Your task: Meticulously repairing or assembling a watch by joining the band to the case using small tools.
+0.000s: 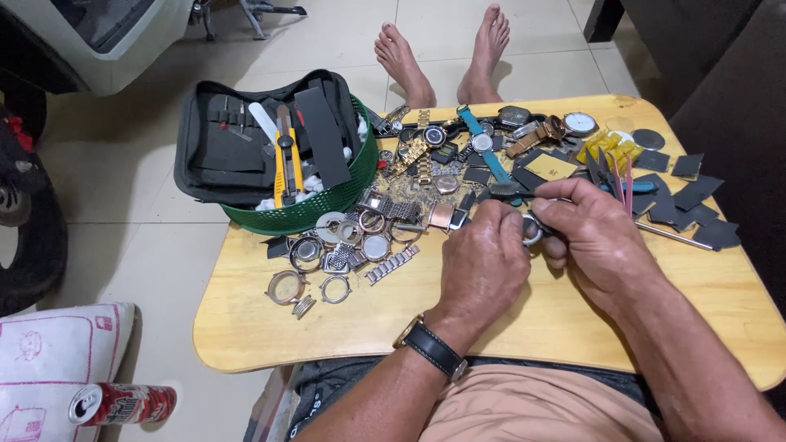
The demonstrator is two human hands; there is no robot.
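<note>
My left hand (pixel 483 262) and my right hand (pixel 594 237) meet over the middle of a low wooden table (pixel 262 327). Together they pinch a small round metal watch case (pixel 532 232), mostly hidden by the fingers. A thin dark tool (pixel 524 195) sticks out leftward above my right fingers; which hand holds it is unclear. A black-strapped wristwatch (pixel 430 348) sits on my left wrist. Loose watch cases and rings (pixel 332 262) lie left of my left hand.
A green basket (pixel 327 209) with a black tool case (pixel 246 139) overhangs the table's far left. Watches and straps (pixel 483 139) pile at the back. Dark square pads (pixel 696 205) lie right. My bare feet (pixel 442 57) rest beyond the table. A drink can (pixel 123 403) lies on the floor.
</note>
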